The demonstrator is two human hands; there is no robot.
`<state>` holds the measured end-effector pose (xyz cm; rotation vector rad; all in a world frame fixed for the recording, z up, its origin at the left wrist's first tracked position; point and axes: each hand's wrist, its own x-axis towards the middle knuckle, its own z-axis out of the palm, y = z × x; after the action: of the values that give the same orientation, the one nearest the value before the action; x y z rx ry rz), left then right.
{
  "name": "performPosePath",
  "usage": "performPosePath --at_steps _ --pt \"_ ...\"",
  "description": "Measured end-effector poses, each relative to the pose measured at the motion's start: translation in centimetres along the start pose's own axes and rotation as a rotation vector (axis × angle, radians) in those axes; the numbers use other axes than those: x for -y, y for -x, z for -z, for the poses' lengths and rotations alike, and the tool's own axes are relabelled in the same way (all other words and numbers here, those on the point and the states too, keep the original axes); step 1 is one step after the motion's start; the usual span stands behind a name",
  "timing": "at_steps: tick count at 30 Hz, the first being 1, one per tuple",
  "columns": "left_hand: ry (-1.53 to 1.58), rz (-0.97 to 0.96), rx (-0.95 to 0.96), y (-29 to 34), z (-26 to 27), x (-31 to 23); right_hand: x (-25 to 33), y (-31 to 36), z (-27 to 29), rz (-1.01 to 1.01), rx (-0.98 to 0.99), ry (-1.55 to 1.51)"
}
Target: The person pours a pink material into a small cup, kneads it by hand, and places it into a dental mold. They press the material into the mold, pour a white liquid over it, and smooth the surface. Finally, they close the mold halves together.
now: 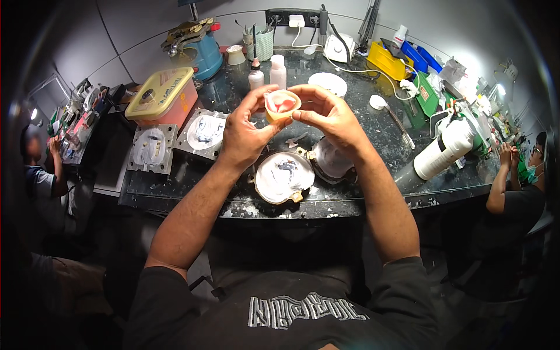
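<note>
Between both hands, raised over the black workbench [361, 140], is a dental model [282, 105] with a cream-yellow base and pink material on top. My left hand [248, 131] grips its left side, thumb at the lower edge. From the right, my right hand [332, 116] closes on it with thumb and curved fingers. Just beneath the hands sits a round brass-coloured flask half [284, 178] filled with white plaster. A second round flask half [331, 160] is beside it, partly hidden by my right wrist.
Two square metal flask halves [150, 149] with plaster lie left, near a pink tub with a yellow lid [166, 87]. Small bottles [278, 73] and a white bowl [328, 84] stand behind. A brush [399, 125] and a large white bottle [446, 149] are right. Other people sit at both sides.
</note>
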<state>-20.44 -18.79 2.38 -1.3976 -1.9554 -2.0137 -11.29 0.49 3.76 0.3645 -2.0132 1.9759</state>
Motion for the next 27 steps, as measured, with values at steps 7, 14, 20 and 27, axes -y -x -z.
performPosePath --at_steps 7,14,20,27 --pt "-0.546 -0.112 0.123 1.0 -0.1 -0.1 -1.0 -0.1 0.0 0.032 -0.074 0.367" --pt "-0.421 -0.027 0.072 1.0 -0.5 -0.3 -0.9 -0.3 -0.1 0.116 -0.134 0.335" --pt "-0.092 0.041 0.063 0.6 0.0 0.9 -0.2 -0.1 -0.1 0.172 -0.172 0.341" --pt "-0.334 -0.055 0.024 0.8 -0.6 -0.5 0.1 0.1 -0.8 0.248 -0.172 0.727"
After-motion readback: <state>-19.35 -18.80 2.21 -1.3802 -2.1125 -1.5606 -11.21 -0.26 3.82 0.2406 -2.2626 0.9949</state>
